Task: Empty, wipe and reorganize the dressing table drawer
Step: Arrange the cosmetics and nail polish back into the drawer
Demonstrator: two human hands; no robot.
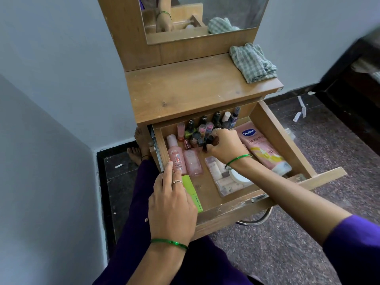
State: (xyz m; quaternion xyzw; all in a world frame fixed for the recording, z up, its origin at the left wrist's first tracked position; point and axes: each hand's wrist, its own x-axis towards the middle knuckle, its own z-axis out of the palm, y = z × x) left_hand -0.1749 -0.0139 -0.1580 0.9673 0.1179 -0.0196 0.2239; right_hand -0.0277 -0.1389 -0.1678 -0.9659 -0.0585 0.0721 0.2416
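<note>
Head view, looking down at an open drawer pulled out from a wooden dressing table in the middle of the frame. At lower left of centre, the left hand lies flat over the drawer's near left corner, fingers straight and relaxed, holding nothing, the fingertips reaching a pink bottle and partly covering a green box. Further right, in the middle of the frame, the right hand reaches in, wrist bent down, fingers curled round a small dark nail polish bottle among a tight cluster of upright bottles. A likely risk is that lifting this one knocks its neighbours over, since they stand touching. Right of the hand lies a pink lotion tube. At upper right a checked cloth sits on the tabletop, ready for wiping
</note>
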